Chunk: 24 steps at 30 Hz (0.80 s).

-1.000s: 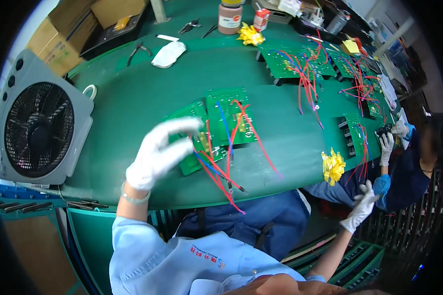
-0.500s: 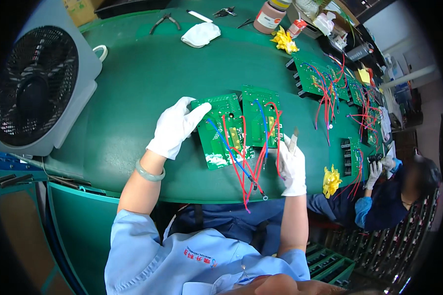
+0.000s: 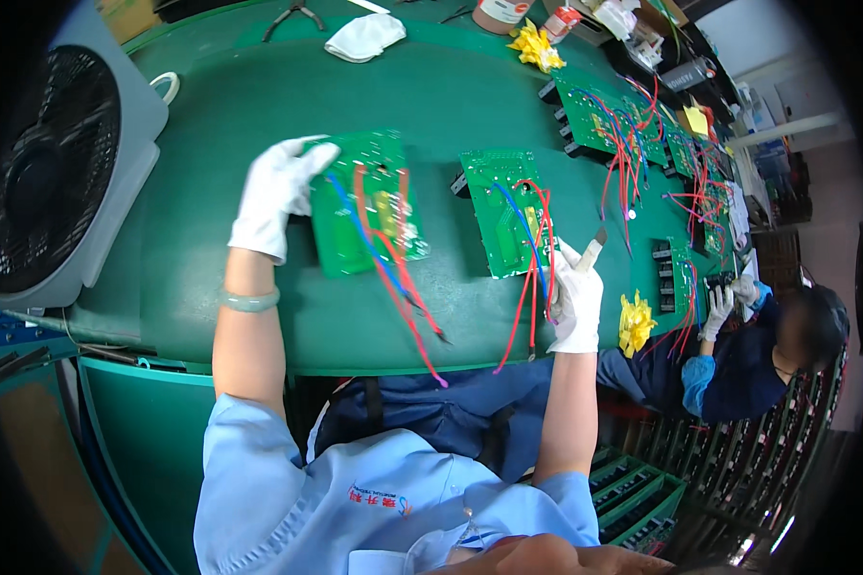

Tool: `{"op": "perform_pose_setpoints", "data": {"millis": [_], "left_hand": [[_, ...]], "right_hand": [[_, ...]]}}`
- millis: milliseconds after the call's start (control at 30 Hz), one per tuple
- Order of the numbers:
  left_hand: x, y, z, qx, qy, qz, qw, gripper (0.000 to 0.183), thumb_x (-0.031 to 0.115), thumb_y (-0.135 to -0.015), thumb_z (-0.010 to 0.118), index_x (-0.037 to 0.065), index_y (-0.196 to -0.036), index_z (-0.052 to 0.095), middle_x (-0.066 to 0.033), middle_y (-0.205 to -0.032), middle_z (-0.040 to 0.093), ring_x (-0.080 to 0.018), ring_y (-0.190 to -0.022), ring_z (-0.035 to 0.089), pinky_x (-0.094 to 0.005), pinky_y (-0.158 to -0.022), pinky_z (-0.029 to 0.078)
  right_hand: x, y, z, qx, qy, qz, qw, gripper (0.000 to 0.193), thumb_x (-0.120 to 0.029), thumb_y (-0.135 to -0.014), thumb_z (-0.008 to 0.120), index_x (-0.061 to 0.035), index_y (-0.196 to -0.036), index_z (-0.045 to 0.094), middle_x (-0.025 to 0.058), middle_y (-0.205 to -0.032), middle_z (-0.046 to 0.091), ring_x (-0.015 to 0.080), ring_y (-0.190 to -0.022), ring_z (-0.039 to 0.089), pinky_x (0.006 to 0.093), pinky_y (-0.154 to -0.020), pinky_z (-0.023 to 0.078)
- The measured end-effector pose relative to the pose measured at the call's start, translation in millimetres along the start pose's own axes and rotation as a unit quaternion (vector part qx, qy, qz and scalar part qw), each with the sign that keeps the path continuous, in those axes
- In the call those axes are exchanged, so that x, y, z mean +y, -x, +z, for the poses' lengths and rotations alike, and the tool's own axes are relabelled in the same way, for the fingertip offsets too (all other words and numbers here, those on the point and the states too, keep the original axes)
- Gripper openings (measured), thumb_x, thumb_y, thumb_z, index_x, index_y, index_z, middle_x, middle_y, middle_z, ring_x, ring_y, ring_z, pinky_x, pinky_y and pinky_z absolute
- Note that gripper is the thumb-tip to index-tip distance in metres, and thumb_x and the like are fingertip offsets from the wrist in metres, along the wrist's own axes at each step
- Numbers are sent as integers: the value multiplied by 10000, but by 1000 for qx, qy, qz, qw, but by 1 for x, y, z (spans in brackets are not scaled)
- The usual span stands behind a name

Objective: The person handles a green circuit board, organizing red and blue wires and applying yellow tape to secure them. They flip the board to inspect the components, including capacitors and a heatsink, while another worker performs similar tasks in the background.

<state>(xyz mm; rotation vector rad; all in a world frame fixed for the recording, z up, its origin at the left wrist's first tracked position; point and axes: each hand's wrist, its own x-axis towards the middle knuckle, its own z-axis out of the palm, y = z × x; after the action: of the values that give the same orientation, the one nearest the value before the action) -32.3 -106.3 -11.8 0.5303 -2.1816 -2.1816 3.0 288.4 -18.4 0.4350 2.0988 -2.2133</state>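
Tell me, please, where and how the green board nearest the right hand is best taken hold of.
Probably by the left edge of the green board, below the black part jutting out there, coming from the left: that stretch looks bare, while red and blue wires crowd the right side by the right hand.

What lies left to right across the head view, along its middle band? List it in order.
Grey fan, left gloved hand, circuit board in its grip, second circuit board, right gloved hand with a pale-handled tool, yellow bundle, third circuit board, co-worker's gloved hand.
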Motion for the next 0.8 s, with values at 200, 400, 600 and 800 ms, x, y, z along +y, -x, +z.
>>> {"op": "perform_pose_setpoints", "data": {"millis": [200, 400, 600, 800], "left_hand": [[-5, -22, -27, 178, -8, 35, 983, 473, 409, -880, 705, 45, -1181, 684, 57, -653, 499, -32, -487, 396, -199, -456, 325], [-2, -22, -30, 324, -68, 136, 934, 640, 447, -885, 708, -32, -1288, 572, 0, -701, 533, -84, -553, 442, -247, -526, 408], [23, 71, 55, 193, -7, 465, 864, 217, 55, -974, 570, -26, -1174, 589, -50, -859, 594, -79, -718, 505, -229, -623, 434], [23, 103, 148, -231, -285, 442, 818, 460, 170, -881, 676, 30, -1303, 562, -200, -1317, 573, -375, -1219, 548, -402, -1029, 429]], "right_hand": [[12, 43, -38, 26, -10, 0, 1000, 466, -158, -892, 701, 84, -1272, 584, 1, -730, 618, 37, -489, 432, 198, -455, 287], [18, 74, -72, 22, 16, 21, 999, 482, -149, -880, 714, 78, -1284, 582, 9, -737, 657, 9, -449, 371, 193, -419, 229], [-15, 93, -88, -47, 73, 104, 991, 422, -161, -880, 720, 13, -1255, 637, -18, -708, 623, 10, -459, 362, 210, -426, 239], [-13, 99, -83, -25, 198, 48, 979, 442, -172, -896, 715, -3, -1291, 612, 37, -938, 680, 89, -714, 582, 237, -662, 475]]}}
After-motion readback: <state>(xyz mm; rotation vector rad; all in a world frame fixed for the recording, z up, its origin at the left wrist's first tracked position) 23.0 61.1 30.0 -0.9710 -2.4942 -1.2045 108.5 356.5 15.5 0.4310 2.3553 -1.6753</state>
